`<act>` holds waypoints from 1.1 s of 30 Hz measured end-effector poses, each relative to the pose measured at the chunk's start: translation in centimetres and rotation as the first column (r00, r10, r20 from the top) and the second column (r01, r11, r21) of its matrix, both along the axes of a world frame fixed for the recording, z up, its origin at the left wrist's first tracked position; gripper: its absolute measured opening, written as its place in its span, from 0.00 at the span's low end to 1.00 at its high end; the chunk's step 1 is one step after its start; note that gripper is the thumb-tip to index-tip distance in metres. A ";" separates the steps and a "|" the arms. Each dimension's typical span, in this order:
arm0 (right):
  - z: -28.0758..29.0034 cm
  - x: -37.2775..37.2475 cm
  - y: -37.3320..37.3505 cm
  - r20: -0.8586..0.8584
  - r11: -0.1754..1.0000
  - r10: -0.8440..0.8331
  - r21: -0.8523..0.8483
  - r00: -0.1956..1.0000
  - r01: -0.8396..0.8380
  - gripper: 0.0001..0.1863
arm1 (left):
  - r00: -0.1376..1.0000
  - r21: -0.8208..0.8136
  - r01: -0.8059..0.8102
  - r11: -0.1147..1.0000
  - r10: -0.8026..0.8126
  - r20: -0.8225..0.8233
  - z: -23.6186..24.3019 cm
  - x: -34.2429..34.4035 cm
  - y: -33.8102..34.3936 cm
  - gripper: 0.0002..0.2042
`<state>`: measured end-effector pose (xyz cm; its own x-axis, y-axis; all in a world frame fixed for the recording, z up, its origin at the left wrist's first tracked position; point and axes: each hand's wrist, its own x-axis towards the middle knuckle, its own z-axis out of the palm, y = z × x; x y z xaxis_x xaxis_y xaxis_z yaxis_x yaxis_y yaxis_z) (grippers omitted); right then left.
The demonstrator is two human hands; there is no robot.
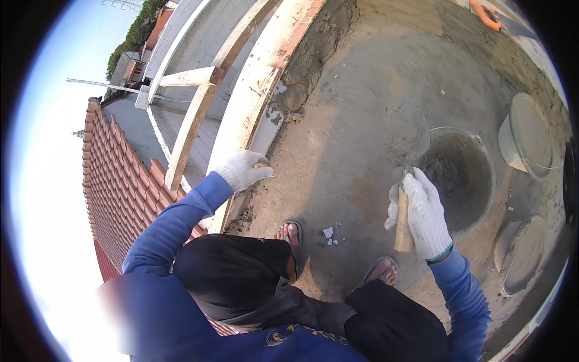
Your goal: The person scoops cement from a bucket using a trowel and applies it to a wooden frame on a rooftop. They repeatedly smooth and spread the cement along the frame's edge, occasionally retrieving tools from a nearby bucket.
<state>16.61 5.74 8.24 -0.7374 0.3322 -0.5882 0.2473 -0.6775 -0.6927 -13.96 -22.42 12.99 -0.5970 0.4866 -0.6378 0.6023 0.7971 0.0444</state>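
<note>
My right hand, in a white knitted glove, is wrapped round the wooden handle of a trowel. The trowel's grey, mortar-smeared blade points away from me, beside the rim of a round bucket. Wet grey mortar lies inside that bucket. On the left, my gloved left hand is held by the edge of a long wooden board. Its fingers are curled, and a small brownish patch shows at them; whether that is a held thing is unclear.
Two more mortar-stained buckets, one upright and one farther down, stand at the right. White chips lie between my sandalled feet. Beyond the board are timber framing and a tiled roof below. An orange object lies far right.
</note>
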 end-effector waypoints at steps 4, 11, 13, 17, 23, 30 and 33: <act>0.9 -5.3 -0.7 -0.050 0.970 0.242 0.029 0.969 -0.241 0.13 | 0.931 0.213 -0.110 0.971 0.175 -0.320 -2.3 -5.5 -11.4 0.25; -1.6 -14.8 -8.1 0.058 0.988 0.143 -0.060 0.988 -0.139 0.16 | 0.956 0.077 0.261 0.962 -0.247 -0.161 -4.1 -10.6 -17.8 0.45; -3.0 -16.4 -11.6 0.032 0.994 0.033 -0.102 0.999 -0.030 0.16 | 0.954 -0.016 0.277 0.961 -0.277 -0.113 -3.8 -10.5 -16.6 0.50; -6.9 -18.7 -17.7 -0.051 0.963 -0.117 -0.250 0.992 0.101 0.15 | 0.906 -0.061 0.387 0.920 -0.392 -0.159 -4.8 -10.6 -18.5 0.51; -7.3 -18.8 -19.3 -0.030 0.848 -0.421 -0.369 0.907 0.381 0.13 | 0.882 -0.065 0.444 0.893 -0.449 -0.143 -6.3 -11.7 -18.9 0.52; -2.9 -18.4 -17.1 -0.076 0.553 -0.811 0.225 0.580 0.803 0.16 | 0.906 -0.016 0.419 0.908 -0.419 -0.066 -6.6 -12.3 -19.4 0.54; -3.7 -20.6 -18.2 -0.130 0.411 -0.864 0.377 0.487 0.830 0.20 | 0.908 -0.013 0.414 0.910 -0.414 -0.056 -6.1 -12.4 -19.3 0.53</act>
<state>-3.99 -12.44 4.58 0.0774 0.9448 -0.3184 -0.2529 -0.2903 -0.9229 -26.35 -41.73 6.85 -0.3764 0.6975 -0.6098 0.8799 0.4752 0.0004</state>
